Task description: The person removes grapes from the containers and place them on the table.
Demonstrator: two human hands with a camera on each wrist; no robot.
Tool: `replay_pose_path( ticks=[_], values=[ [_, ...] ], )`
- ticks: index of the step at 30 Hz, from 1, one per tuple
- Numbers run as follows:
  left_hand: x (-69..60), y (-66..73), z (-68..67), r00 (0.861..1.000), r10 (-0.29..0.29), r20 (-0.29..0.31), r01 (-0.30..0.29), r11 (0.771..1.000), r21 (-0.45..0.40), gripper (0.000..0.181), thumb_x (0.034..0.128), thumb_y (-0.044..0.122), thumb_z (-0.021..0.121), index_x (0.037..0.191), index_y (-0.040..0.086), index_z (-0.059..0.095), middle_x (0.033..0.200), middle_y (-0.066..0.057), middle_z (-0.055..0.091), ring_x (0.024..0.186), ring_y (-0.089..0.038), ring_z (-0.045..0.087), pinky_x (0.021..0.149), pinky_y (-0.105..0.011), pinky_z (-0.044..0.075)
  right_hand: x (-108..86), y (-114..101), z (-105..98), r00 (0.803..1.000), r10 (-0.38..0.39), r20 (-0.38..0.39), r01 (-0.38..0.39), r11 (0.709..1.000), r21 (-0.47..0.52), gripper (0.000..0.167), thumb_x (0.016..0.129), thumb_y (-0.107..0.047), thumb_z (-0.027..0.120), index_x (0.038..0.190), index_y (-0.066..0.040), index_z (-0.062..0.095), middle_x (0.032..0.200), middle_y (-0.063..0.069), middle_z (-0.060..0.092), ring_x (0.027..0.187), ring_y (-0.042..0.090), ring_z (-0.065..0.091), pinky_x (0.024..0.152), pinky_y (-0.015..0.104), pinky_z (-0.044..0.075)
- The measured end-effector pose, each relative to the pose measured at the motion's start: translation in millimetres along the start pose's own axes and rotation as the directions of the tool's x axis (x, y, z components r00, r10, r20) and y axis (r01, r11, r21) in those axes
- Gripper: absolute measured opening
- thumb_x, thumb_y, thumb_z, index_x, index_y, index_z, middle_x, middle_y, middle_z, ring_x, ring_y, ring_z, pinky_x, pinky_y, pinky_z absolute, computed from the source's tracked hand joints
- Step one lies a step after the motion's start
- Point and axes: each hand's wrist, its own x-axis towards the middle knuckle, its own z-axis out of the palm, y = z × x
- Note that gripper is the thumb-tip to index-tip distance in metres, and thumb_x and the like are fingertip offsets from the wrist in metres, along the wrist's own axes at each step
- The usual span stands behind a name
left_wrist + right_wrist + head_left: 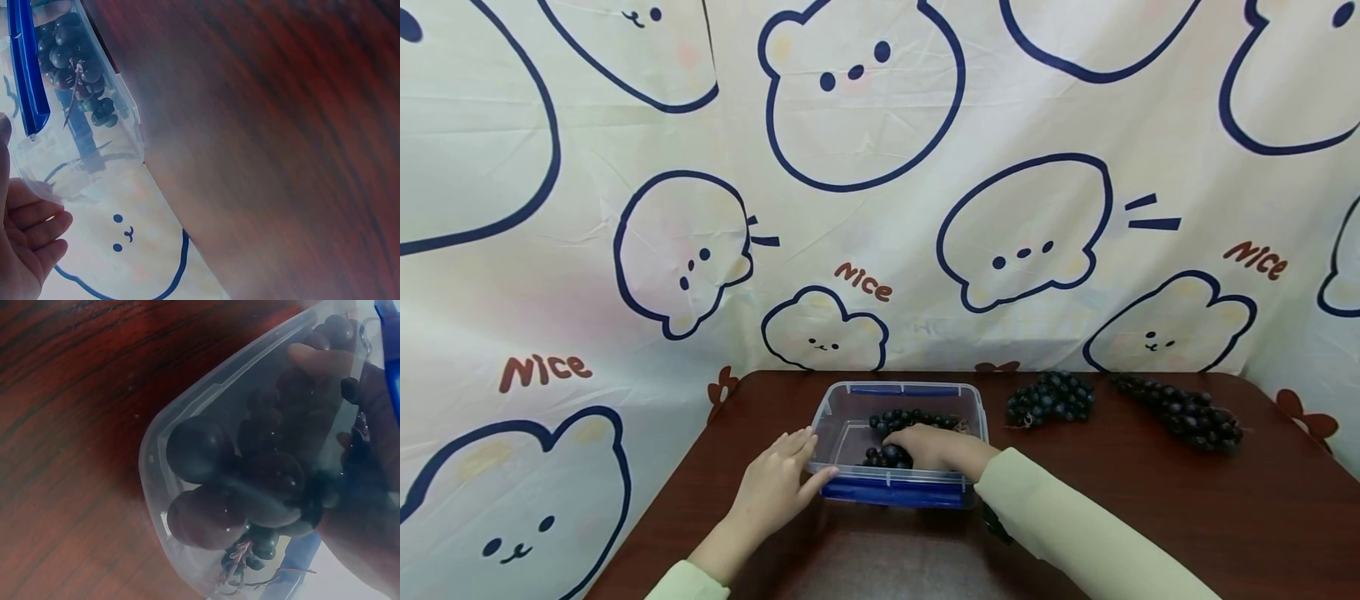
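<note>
A clear plastic box (842, 435) with blue latches (891, 492) stands on the table. Dark grapes (910, 419) lie inside it towards the back, and more sit near the front wall. My right hand (928, 446) reaches down into the box and grips a bunch of grapes (891, 457) near the front; its fingertips are partly hidden in the head view. Seen through the clear wall in the right wrist view, a finger (322, 361) lies over the grapes (265, 487). My left hand (775, 483) rests against the box's front left corner, fingers extended, thumb along the front rim.
On the brown table (1120, 500), one grape bunch (1051, 398) lies right of the box, with a longer bunch (1183, 412) farther right. A dark object (996, 525) is partly hidden under my right sleeve. A patterned cloth (1022, 117) hangs behind the table.
</note>
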Motion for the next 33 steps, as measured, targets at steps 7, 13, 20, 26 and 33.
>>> replay_pose_path(
  ticks=[7,13,20,26,33],
  values=[
    [-0.8,0.2,0.2,1.0,0.007,0.0,-0.007,1.0,0.0,0.06,0.0835,0.047,0.072,0.113,-0.005,0.07,0.122,-0.02,0.064,0.115,-0.031,0.06,0.1,-0.046,0.045,1.6,0,2,1.0,0.005,-0.001,-0.005,0.999,-0.038,0.054,0.089,-0.017,0.072,0.14,-0.014,0.052,0.138,0.007,0.053,0.129,0.025,0.047,0.104,0.039,0.041],
    [-1.3,-0.1,1.1,1.0,0.01,-0.01,-0.01,1.0,0.001,0.06,0.0835,0.047,0.073,0.112,-0.005,0.07,0.121,-0.02,0.064,0.114,-0.031,0.06,0.099,-0.046,0.045,1.5,0,2,0.999,-0.017,-0.031,0.015,0.998,-0.064,0.055,0.089,-0.025,0.073,0.139,-0.015,0.053,0.137,0.005,0.054,0.127,0.024,0.049,0.103,0.039,0.042],
    [-1.3,-0.4,1.1,1.0,0.007,-0.018,-0.007,1.0,-0.006,0.059,0.0833,0.047,0.073,0.111,-0.005,0.07,0.121,-0.02,0.065,0.114,-0.031,0.061,0.099,-0.046,0.046,0.2,0,-1,0.997,-0.033,-0.065,0.026,0.995,-0.094,0.06,0.087,-0.031,0.074,0.141,-0.015,0.051,0.137,0.006,0.054,0.127,0.025,0.049,0.103,0.041,0.042],
    [-1.4,-0.5,1.2,1.0,0.008,-0.024,-0.008,1.0,-0.025,0.058,0.0831,0.046,0.074,0.111,-0.005,0.071,0.121,-0.02,0.064,0.114,-0.032,0.061,0.098,-0.047,0.046,-2.5,-1,-7,0.993,-0.058,-0.106,0.044,0.991,-0.13,0.067,0.085,-0.036,0.076,0.143,-0.016,0.049,0.139,0.006,0.053,0.127,0.026,0.048,0.103,0.042,0.042],
    [-1.2,-0.2,0.7,0.999,0.013,-0.032,-0.014,0.999,-0.038,0.058,0.0823,0.045,0.075,0.111,-0.005,0.071,0.121,-0.02,0.064,0.114,-0.031,0.061,0.097,-0.047,0.046,-8.8,-4,-14,0.974,-0.123,-0.192,0.089,0.98,-0.177,0.069,0.081,-0.022,0.08,0.142,-0.017,0.048,0.127,0.006,0.057,0.113,0.021,0.056,0.096,0.04,0.048]
  ],
)
